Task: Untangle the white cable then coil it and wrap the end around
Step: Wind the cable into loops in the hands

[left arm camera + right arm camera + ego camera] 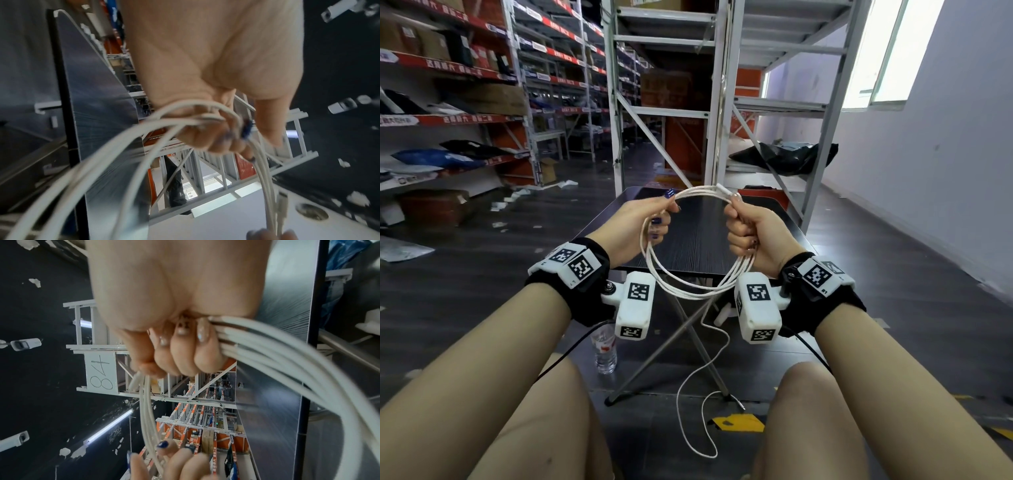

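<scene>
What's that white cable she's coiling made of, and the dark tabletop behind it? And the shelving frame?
White cable: probably a plastic or rubber jacket, matte and smooth; it bends into loose loops between the left hand and right hand.
Tabletop: dark, finely ribbed with a slight sheen; could be textured laminate or plastic, hard to tell.
Shelving frame: looks like painted metal, with thin pale uprights and diagonal braces.

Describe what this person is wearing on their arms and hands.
Forearms are bare, no sleeves. Each wrist has a black band carrying white blocks printed with black square codes, and a thin black cable trails from each. The left hand has dark blue nails; the right hand has pale, glittery nails.
</scene>
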